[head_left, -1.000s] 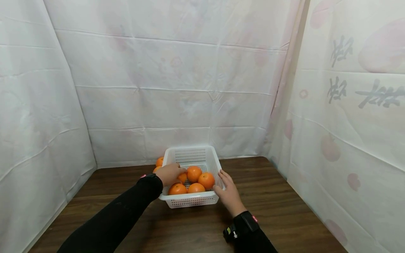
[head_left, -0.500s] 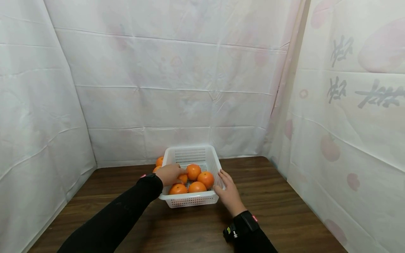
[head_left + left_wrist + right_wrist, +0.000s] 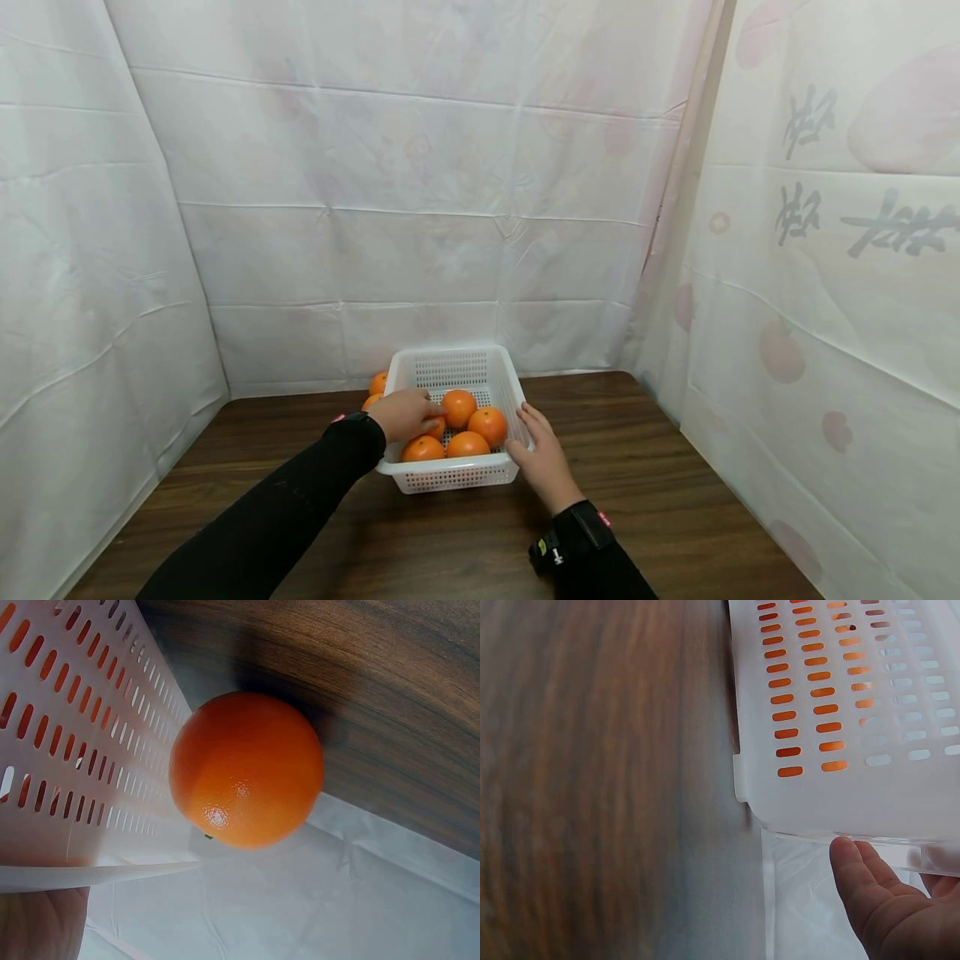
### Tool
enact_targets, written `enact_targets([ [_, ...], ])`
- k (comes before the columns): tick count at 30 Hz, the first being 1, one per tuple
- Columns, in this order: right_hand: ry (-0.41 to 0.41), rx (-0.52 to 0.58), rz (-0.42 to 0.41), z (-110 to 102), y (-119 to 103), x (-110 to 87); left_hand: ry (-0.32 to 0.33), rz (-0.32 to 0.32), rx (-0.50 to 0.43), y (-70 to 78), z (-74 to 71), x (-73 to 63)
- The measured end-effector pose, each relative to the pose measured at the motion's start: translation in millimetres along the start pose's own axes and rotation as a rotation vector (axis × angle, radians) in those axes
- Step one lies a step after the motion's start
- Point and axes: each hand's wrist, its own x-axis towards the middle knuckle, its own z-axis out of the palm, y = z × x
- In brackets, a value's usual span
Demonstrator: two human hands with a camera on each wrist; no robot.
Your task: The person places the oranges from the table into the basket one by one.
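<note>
A white perforated plastic basket [image 3: 457, 479] with several oranges in it stands on the table. My left hand [image 3: 405, 414] reaches over its left rim, with thumb and fingers around an orange [image 3: 437, 429] that is partly hidden beneath them. Another orange [image 3: 459, 408] lies right beside the fingertips. At the right rim my right hand [image 3: 545, 462] holds the basket, thumb over the edge and fingers along the outer side. The right wrist view has these fingers [image 3: 870, 889] close under the rim. In the left wrist view, only part of the left hand [image 3: 45, 922] shows beyond the rim.
Outside the basket's left wall sit two oranges, one farther back [image 3: 378, 383]; a single orange [image 3: 247, 769] shows large in the left wrist view. White printed sheets [image 3: 420, 208] hang behind and at both sides of the brown wood-grain table [image 3: 637, 467].
Oranges in the basket have shifted slightly: the front ones to the right, the ones behind a little back and left. The left thumb has moved slightly; the right hand and basket stay put.
</note>
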Motion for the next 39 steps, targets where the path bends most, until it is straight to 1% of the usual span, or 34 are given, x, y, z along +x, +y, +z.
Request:
enact_targets([
  [4, -0.003, 0.004, 0.006, 0.0, 0.0, -0.1, -0.006, 0.000, -0.035, 0.9, -2.9, -1.3],
  [8, -0.002, 0.011, 0.005, 0.4, 1.0, 0.0, -0.006, -0.007, -0.048, -1.5, -1.3, 0.4],
  [14, -0.001, 0.017, 0.006, 0.8, 2.4, 0.1, 0.010, -0.007, -0.084, -5.9, 3.5, 4.5],
  [20, -0.005, 0.014, 0.009, 1.2, 3.2, -0.5, 0.038, 0.000, -0.081, -8.9, 9.7, 5.2],
  [24, 0.000, 0.017, 0.001, 1.4, 3.5, 0.0, 0.037, -0.006, -0.093, -7.3, 7.2, 3.5],
  [31, -0.003, 0.016, -0.004, 1.4, 5.3, 0.4, 0.040, 0.011, -0.134, -3.8, 1.1, 1.0],
  [35, -0.007, 0.019, 0.000, 0.8, 5.2, 0.6, 0.038, 0.023, -0.166, -4.4, 1.1, 0.8],
  [39, -0.010, 0.027, 0.006, 0.6, 5.5, 1.2, 0.045, 0.046, -0.176, -6.6, 2.8, 1.4],
])
